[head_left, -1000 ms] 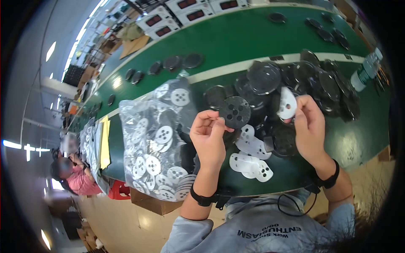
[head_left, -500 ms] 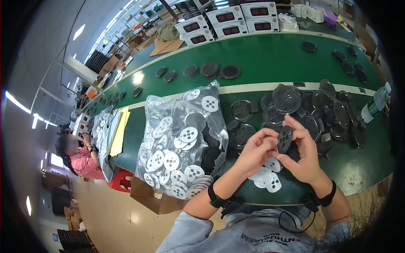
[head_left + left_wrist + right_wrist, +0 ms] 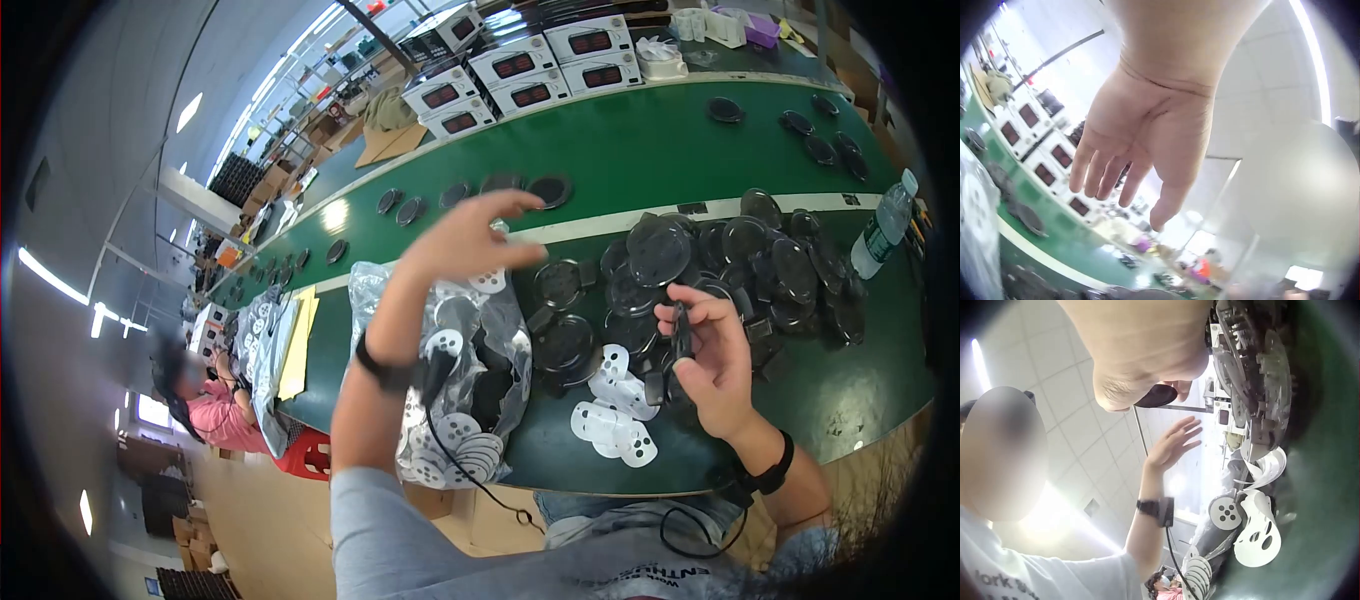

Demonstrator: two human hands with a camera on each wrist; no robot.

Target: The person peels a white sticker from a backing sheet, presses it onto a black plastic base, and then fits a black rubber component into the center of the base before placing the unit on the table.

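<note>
My right hand point(image 3: 722, 375) pinches a thin dark disc point(image 3: 683, 333), seen nearly edge-on in the head view. Fingers and thumb are on either side of this disc, which shows as a dark oval in the right wrist view. My left hand point(image 3: 470, 240), blurred, is raised over a clear plastic bag point(image 3: 365, 285) with nothing in its grasp. Its fingers are spread loosely in the left wrist view. White discs with holes point(image 3: 460, 432) and some black ones lie in the bag. Limp white cut-outs point(image 3: 605, 425) with holes lie on the table below the right hand.
Round black plastic parts point(image 3: 790, 265) are heaped beyond the right hand, beside a water bottle point(image 3: 885, 228). More round black parts point(image 3: 410, 210) line the green table's far side. Printed boxes point(image 3: 530, 75) are stacked behind. Another person point(image 3: 215, 400) sits at left.
The left hand first held the dark holed disc while the right held a white piece. Both hands then met at the disc. Now the right keeps it, and the left has swung left and up.
</note>
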